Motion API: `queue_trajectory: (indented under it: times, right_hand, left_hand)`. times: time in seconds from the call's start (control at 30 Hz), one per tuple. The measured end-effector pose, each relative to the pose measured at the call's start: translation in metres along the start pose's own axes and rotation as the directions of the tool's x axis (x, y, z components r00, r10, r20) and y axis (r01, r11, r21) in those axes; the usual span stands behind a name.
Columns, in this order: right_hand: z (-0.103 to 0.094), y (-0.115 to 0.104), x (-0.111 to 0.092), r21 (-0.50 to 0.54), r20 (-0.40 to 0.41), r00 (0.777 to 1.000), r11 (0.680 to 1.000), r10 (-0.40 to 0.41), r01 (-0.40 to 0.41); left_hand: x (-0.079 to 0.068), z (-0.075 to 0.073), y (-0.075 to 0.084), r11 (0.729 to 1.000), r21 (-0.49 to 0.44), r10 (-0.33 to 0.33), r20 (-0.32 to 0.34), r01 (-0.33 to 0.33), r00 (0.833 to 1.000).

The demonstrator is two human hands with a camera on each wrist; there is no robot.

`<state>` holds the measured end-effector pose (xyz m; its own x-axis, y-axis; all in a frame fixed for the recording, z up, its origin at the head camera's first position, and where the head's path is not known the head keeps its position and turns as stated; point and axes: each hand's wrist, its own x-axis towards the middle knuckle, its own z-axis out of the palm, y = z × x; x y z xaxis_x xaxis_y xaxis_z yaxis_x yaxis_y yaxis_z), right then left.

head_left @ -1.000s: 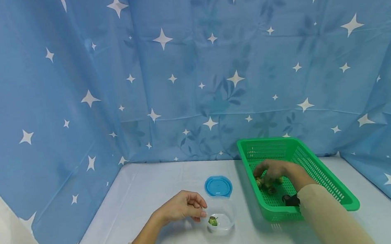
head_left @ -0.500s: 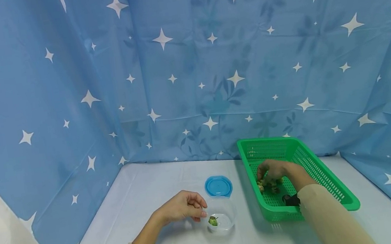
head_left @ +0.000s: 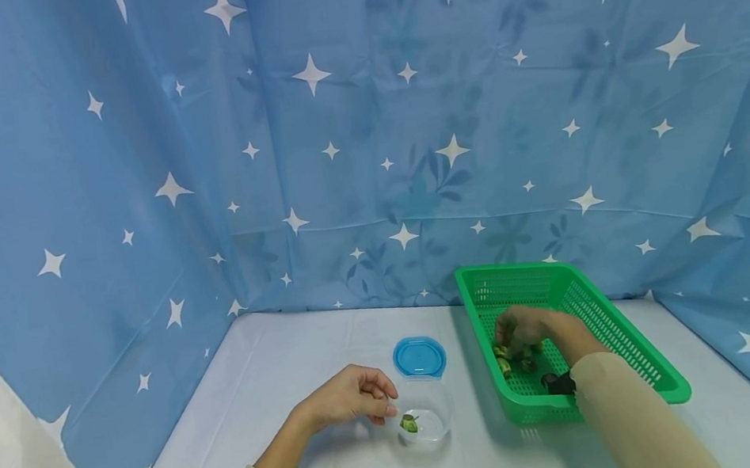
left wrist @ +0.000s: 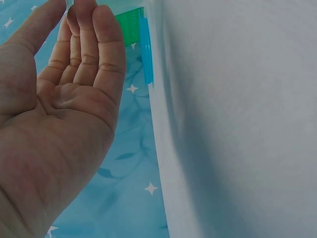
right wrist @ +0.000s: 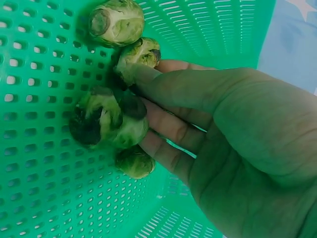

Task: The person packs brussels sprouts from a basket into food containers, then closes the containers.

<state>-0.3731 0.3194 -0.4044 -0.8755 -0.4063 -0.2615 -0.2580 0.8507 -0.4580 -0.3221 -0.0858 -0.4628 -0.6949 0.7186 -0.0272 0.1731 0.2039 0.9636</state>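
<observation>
In the head view, the right hand [head_left: 528, 327] seemingly hides some Brussels sprouts [head_left: 505, 368].

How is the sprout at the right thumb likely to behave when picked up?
The sprout will probably feel firm, since its leaves look closely packed. Its rounded shape suggests it could roll if let go, though neighbouring sprouts might block it. Its dark patch hints that outer leaves may tear there.

The head view looks forward and down across the table [head_left: 332, 336] from above, while the left wrist view, turned sideways, looks closely along the left grip [left wrist: 64, 114] and the right wrist view peers from very near past the right grip [right wrist: 233, 119] into the green basket [head_left: 529, 408], which all three share.
</observation>
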Motion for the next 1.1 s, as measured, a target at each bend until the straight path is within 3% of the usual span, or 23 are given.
queue_trajectory:
  times: [0.33,0.53,1.1]
  right_hand:
    - [-0.0005,-0.0024,-0.0014,-0.021,0.019,0.999,0.999,0.049,-0.049]
    - [-0.0007,-0.0034,-0.0010,-0.027,0.027,1.000,1.000,-0.001,0.002]
    - [0.0004,-0.0047,0.0019,0.193,-0.017,0.997,0.978,-0.072,0.074]
  left_hand:
    - [0.0000,0.0005,0.0008,1.000,0.007,0.002,0.005,-0.002,1.000]
    - [0.0000,-0.0001,0.0011,1.000,0.004,0.007,0.006,-0.007,1.000]
    - [0.0002,-0.0001,-0.0002,1.000,-0.005,0.000,-0.001,0.000,1.000]
